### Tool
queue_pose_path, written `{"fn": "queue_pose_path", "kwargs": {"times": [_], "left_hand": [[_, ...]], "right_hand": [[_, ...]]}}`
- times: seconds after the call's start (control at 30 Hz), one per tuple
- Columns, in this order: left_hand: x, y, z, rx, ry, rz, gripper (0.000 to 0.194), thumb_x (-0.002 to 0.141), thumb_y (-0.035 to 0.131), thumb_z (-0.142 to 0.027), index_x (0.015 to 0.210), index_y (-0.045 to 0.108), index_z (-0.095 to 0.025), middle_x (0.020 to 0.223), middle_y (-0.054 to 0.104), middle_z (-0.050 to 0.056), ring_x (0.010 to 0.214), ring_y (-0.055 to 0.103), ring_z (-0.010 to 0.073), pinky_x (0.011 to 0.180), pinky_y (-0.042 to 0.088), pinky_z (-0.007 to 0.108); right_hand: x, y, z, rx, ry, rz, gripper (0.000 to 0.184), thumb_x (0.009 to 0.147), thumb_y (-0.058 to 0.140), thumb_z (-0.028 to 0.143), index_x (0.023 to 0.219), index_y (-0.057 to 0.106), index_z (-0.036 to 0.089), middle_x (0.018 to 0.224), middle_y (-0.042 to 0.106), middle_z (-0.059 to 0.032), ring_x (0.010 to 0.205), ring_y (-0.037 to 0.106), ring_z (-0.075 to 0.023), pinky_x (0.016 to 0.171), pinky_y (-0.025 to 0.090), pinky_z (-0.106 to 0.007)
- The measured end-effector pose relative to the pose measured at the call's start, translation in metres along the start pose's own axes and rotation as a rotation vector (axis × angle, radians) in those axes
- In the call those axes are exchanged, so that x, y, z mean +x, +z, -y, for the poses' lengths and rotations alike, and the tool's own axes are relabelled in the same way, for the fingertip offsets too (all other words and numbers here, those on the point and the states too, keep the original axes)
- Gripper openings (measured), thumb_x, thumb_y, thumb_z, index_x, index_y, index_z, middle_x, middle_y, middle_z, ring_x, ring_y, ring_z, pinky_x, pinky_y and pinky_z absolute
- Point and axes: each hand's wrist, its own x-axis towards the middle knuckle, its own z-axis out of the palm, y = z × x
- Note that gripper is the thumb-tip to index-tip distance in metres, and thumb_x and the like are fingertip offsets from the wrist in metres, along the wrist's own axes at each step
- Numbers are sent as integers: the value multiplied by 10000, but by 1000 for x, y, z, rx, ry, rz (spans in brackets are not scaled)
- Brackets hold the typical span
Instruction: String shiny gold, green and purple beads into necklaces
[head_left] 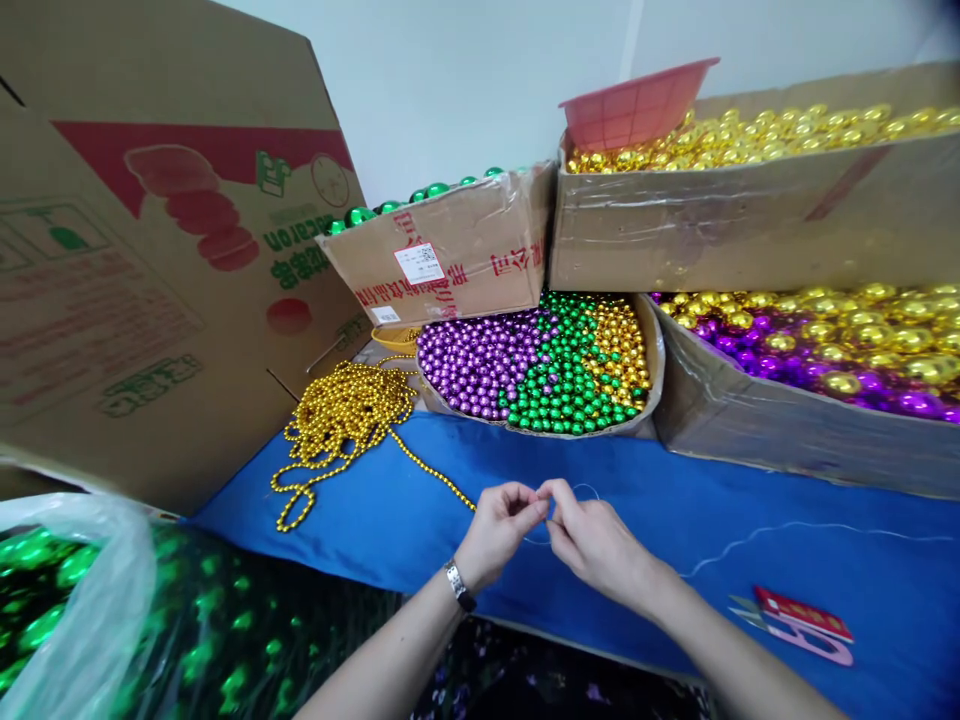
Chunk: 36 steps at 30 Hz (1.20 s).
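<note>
My left hand (495, 530), with a silver watch or bracelet (459, 585) at the wrist, is closed in a pinch in front of me. My right hand (589, 535) pinches too, its fingertips meeting those of the left. A thin white thread (587, 488) curls out around the fingertips in a small loop; its exact path between the fingers is hidden. A string of small gold beads (431, 470) runs from a tangled gold heap (349, 410) to my left hand, where its end is hidden. More pale thread (795, 526) trails off to the right.
Pink-handled snips (806, 637) lie with a red packet (806, 612) on the blue cloth (600, 460). Behind stand a bin of purple, green and gold beads (480, 365), and boxes of larger beads (750, 220). A tall carton (150, 300) and a bag of green beads (217, 600) flank my left.
</note>
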Motion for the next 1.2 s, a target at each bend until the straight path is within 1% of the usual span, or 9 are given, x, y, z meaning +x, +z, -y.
{"fn": "queue_pose_path", "kwargs": {"times": [0.1,0.23,0.37,0.5,0.7,0.83,1.0,1.1,1.2], "left_hand": [[-3,-5,-5,-54,-65,8,313,697,695,-414,735,615,-114,585,514,-23,481,343,47,450,236,193],[-6,-11,-11,-114,-101,100,316,695,695,-422,737,607,-121,597,518,-21,469,328,42,439,209,195],[-7,-17,-16,-61,-80,157,328,724,664,-438,746,598,-118,631,539,-9,481,337,45,445,209,199],[-8,-22,-17,-9,-73,214,345,736,645,-457,746,590,-117,610,512,-20,472,326,44,437,197,197],[-12,-24,-15,-54,-173,323,322,730,659,-424,752,584,-112,626,527,-3,480,347,44,426,195,188],[-15,-20,-15,-97,-177,259,289,713,677,-384,716,555,-121,595,481,-25,479,333,43,425,190,186],[-15,-13,-12,-135,-123,28,269,704,665,-374,702,535,-139,554,421,-52,463,289,42,428,183,188],[-15,-10,-10,-159,-75,-50,243,685,676,-339,697,543,-137,548,408,-57,463,276,41,439,209,187],[-18,-9,-11,-158,-37,-75,237,717,660,-350,717,565,-132,560,424,-47,483,293,48,457,232,187]], "right_hand": [[-4,4,-3,18,-9,-48,183,927,361,183,1109,375,184,707,616,23,611,601,-113,575,409,-188],[-7,2,-7,-33,-77,-78,175,949,363,218,1055,503,222,896,631,-28,797,606,-125,700,430,-207],[-4,-6,-9,-145,-89,-98,222,945,379,234,966,600,231,802,601,-39,732,574,-160,668,408,-259],[1,-13,-8,-180,-109,-101,217,941,400,251,961,615,237,829,596,-35,760,574,-148,674,402,-243],[12,-8,-8,-139,-181,-84,192,935,423,255,949,614,250,842,608,-8,770,577,-123,697,413,-223],[17,-1,-7,-125,-194,-118,220,942,408,265,964,624,231,841,616,-25,779,579,-135,710,432,-239],[8,0,8,-121,-216,-291,344,920,421,206,1248,510,257,1130,558,-90,976,549,-185,807,445,-302],[1,9,15,-181,-293,-355,322,887,489,190,1189,563,276,1019,616,-62,862,580,-178,754,453,-304],[1,23,13,-237,-232,-472,264,877,514,177,1122,605,216,954,643,-74,813,591,-182,746,452,-316]]}}
